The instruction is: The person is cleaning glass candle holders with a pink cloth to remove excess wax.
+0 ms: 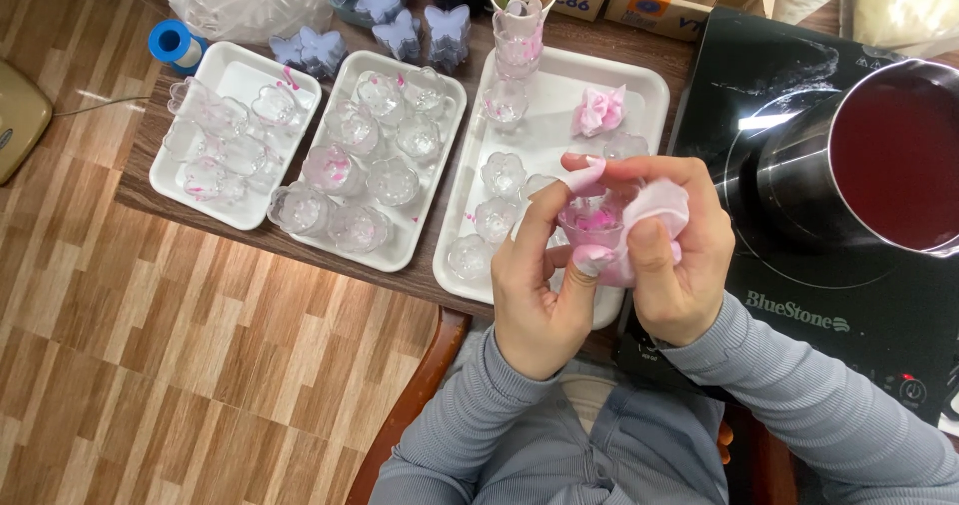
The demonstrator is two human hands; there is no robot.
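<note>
Both hands meet over the near end of the right white tray point(649, 90). My left hand point(539, 285) grips a small clear flower-shaped cup point(591, 220) stained pink inside. My right hand point(679, 255) holds a pink-stained white tissue point(654, 205) pressed against the cup's rim. A crumpled pink tissue point(599, 110) lies on the same tray, with a few clear cups point(502, 172) beside it.
Two more white trays point(235, 70) point(455, 90) of clear cups sit to the left. A metal pot of dark red liquid point(889, 155) stands on a black induction cooker point(799, 285) at right. Lilac butterfly moulds point(400, 33), cardboard boxes and a blue tape roll point(175, 43) line the back.
</note>
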